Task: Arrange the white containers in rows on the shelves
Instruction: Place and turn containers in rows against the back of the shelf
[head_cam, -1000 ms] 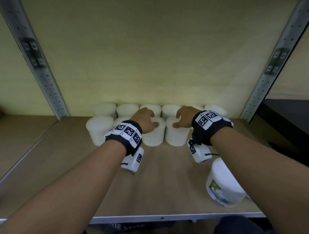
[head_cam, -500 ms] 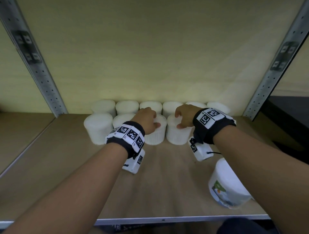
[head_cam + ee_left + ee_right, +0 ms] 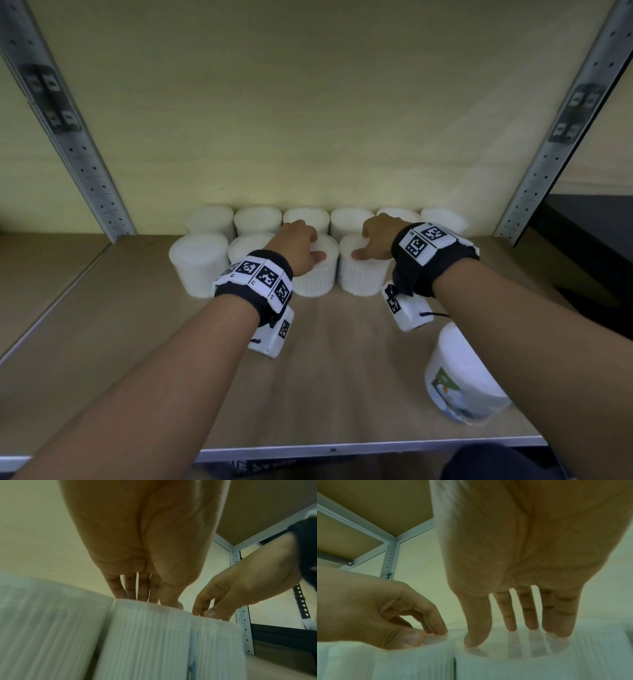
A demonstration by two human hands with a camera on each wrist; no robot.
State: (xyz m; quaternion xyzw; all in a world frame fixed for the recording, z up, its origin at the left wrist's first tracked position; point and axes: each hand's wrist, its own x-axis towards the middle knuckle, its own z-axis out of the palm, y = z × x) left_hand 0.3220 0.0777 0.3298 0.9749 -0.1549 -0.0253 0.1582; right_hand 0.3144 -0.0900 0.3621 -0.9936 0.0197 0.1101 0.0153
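Note:
White ribbed containers stand in two rows at the back of the wooden shelf [image 3: 342, 383]. The back row [image 3: 257, 219] has several; the front row starts at the left container [image 3: 197, 267]. My left hand [image 3: 308, 246] rests its fingertips on the lid of the third front container [image 3: 315, 282], also visible as hand [image 3: 145, 599] on container [image 3: 150, 635]. My right hand [image 3: 366, 240] touches the lid of the fourth front container [image 3: 363, 282] with straight fingers [image 3: 529, 622]. A lone labelled white container [image 3: 462, 380] stands at the front right, below my right forearm.
Perforated metal uprights rise at the left [image 3: 85, 171] and right [image 3: 548, 154] of the bay. A pale back wall [image 3: 308, 120] closes it. The shelf's metal front edge [image 3: 342, 449] runs along the bottom. A dark surface [image 3: 599, 233] lies beyond the right upright.
Both hands stay on the lids of the same two front containers. The view has shifted slightly; nothing else has visibly moved.

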